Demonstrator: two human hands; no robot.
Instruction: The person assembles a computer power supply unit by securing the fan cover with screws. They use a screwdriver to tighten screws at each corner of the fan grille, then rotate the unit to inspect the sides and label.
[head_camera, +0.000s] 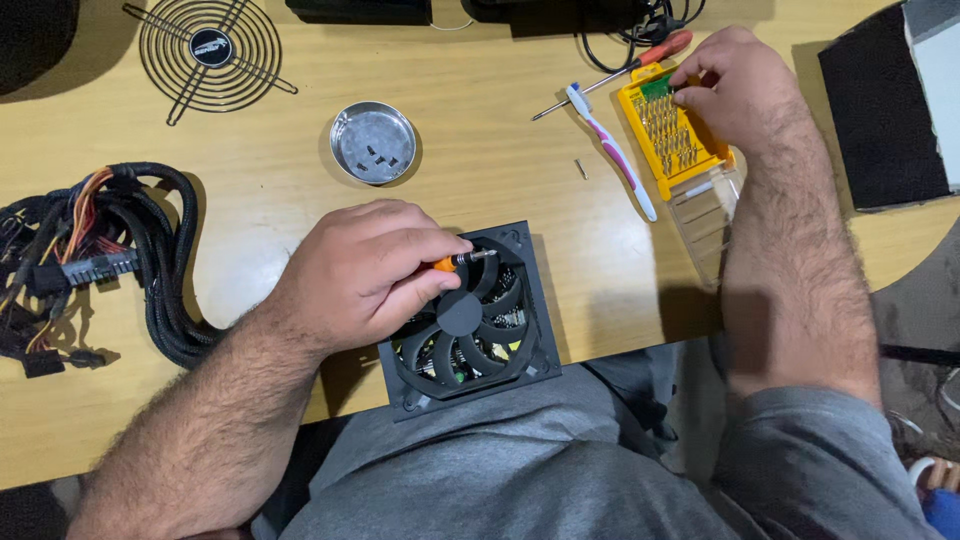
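Observation:
My left hand (365, 270) grips a screwdriver handle (462, 260) with an orange body and a metal tip, held over a black power supply unit (470, 320) whose fan faces up at the table's front edge. My right hand (735, 85) reaches to the far right, its fingertips pinching into a yellow bit set case (670, 130) filled with several metal bits. The case's clear lid (715, 215) lies open toward me.
A small round metal dish (373, 142) holds a few dark screws. A wire fan grille (212, 55) lies far left, a bundle of black cables (100, 270) at the left. A toothbrush (612, 150), a red-handled screwdriver (625, 70) and a loose bit (581, 169) lie near the case.

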